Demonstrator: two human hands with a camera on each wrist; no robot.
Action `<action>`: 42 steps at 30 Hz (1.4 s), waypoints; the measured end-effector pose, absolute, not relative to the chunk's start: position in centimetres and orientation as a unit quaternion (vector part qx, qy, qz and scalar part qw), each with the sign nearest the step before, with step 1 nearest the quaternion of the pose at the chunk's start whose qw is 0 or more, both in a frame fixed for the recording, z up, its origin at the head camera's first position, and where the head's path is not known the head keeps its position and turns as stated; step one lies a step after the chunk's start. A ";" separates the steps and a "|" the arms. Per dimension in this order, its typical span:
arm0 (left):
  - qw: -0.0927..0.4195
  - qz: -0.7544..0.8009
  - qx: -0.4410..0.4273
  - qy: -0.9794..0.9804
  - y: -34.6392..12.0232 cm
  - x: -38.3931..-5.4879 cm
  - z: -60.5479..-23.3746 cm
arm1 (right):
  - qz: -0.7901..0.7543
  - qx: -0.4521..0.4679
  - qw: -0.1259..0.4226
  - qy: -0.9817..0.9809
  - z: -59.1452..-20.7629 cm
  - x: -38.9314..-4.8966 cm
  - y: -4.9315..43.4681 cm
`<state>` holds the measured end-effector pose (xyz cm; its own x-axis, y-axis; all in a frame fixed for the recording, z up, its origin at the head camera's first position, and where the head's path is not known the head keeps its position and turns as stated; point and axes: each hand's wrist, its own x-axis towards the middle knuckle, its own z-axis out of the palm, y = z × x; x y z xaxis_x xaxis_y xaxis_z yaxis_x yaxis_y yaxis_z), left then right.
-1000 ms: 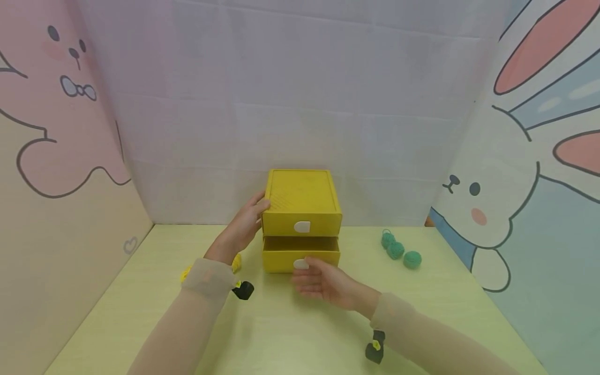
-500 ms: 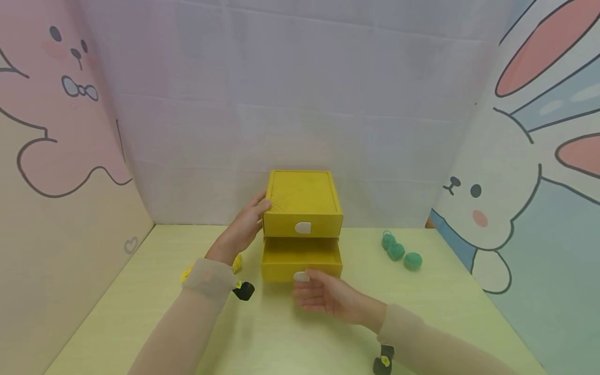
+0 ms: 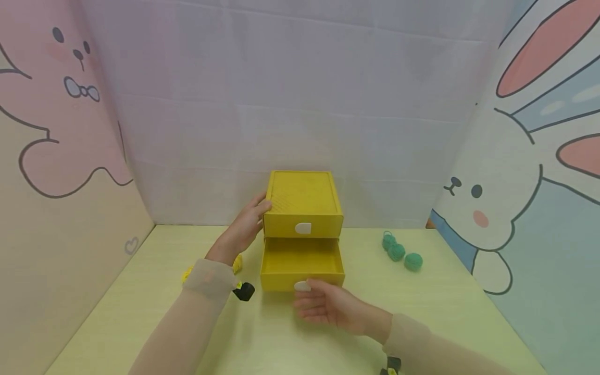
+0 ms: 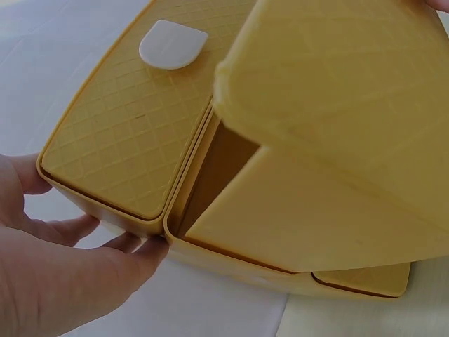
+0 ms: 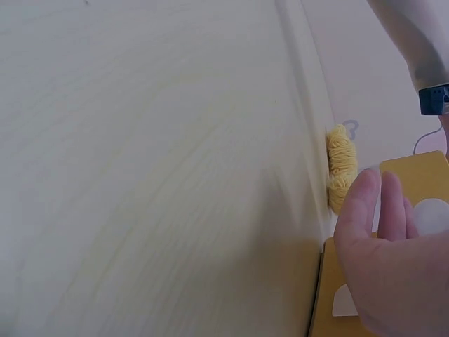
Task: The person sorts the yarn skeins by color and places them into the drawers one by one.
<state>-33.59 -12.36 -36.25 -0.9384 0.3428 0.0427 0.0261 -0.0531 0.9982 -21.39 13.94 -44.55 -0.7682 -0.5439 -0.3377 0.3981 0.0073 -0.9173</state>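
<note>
A yellow two-drawer storage box stands against the back wall in the head view. Its lower drawer is pulled out, and the inside that shows holds nothing; the upper drawer is closed. My left hand presses the box's left side, with the thumb at the top edge. In the left wrist view, the fingers of that hand lie along the box's side. My right hand pinches the lower drawer's white handle, thumb on top. The right wrist view shows that hand beside the box front.
Green yarn balls sit on the table to the right. A yellow yarn skein lies to the left, partly behind my left arm in the head view. Cartoon-printed walls flank the table.
The lower drawer has slid out toward me, with my right hand moving along at its handle. More of its inside shows. My left hand has stayed on the box's side.
</note>
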 end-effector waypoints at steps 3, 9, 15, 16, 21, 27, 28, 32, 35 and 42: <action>0.111 0.711 0.138 0.681 -12.4 -33.5 -36.2 | -0.700 -0.063 0.338 0.626 -44.5 -21.2 14.0; 0.111 0.708 0.139 0.684 -12.5 -33.6 -36.3 | -0.703 -0.059 0.335 0.624 -44.4 -20.8 13.7; 0.113 0.712 0.131 0.681 -12.5 -33.5 -36.2 | -0.704 -0.055 0.333 0.625 -44.5 -20.3 13.7; 0.113 0.712 0.130 0.681 -12.5 -33.5 -36.2 | -0.705 -0.055 0.333 0.624 -44.5 -20.3 13.7; 0.114 0.711 0.133 0.681 -12.4 -33.5 -36.2 | -0.706 -0.051 0.335 0.622 -44.6 -20.0 13.7; 0.115 0.711 0.132 0.681 -12.4 -33.4 -36.1 | -0.703 -0.055 0.338 0.624 -44.7 -19.9 13.7; 0.115 0.711 0.132 0.681 -12.4 -33.4 -36.1 | -0.702 -0.056 0.338 0.624 -44.7 -19.8 13.7; 0.114 0.710 0.135 0.681 -12.4 -33.4 -36.1 | -0.700 -0.059 0.339 0.626 -44.8 -19.8 13.7; 0.114 0.711 0.132 0.682 -12.4 -33.4 -36.1 | -0.698 -0.062 0.341 0.627 -44.8 -19.9 13.7; 0.115 0.712 0.128 0.680 -12.5 -33.7 -36.2 | -0.680 -0.081 0.362 0.632 -44.7 -20.2 14.7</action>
